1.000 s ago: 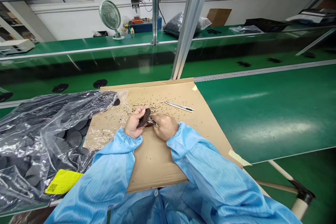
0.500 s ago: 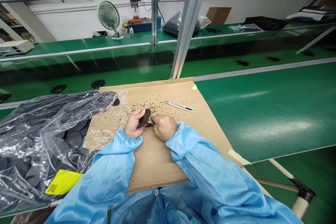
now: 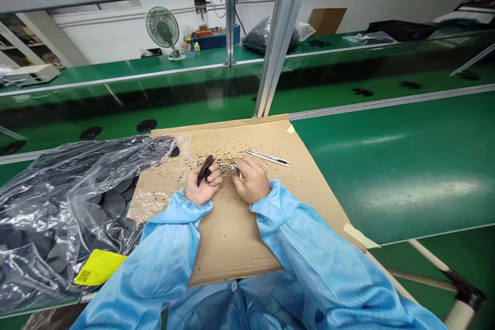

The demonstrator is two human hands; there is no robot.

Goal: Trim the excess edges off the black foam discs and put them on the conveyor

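My left hand (image 3: 203, 185) grips a round black disc (image 3: 204, 169), tilted nearly on edge between thumb and fingers. A small shiny metal clipper (image 3: 236, 171) is closed inside my right hand (image 3: 252, 180); most of it is hidden by the fingers. A gap separates the clipper from the disc. Both hands are just above a brown cardboard sheet (image 3: 228, 237), strewn with many tiny black bits (image 3: 222, 157) around the fingers. A slim silver utility knife (image 3: 268, 158) lies on the cardboard beyond my right hand.
At left, a clear plastic bag (image 3: 69, 185) full of black discs overlaps the cardboard; a yellow label (image 3: 99, 267) is on it. A metal post (image 3: 276, 46) rises behind the cardboard. Green worktop (image 3: 371, 165) extends right. More discs (image 3: 147, 125) lie beyond, and a fan (image 3: 162, 28) stands farther back.
My hands have moved apart: the clipper has come away from the disc's edge towards the right. My left hand has turned the disc. The view has shifted slightly.
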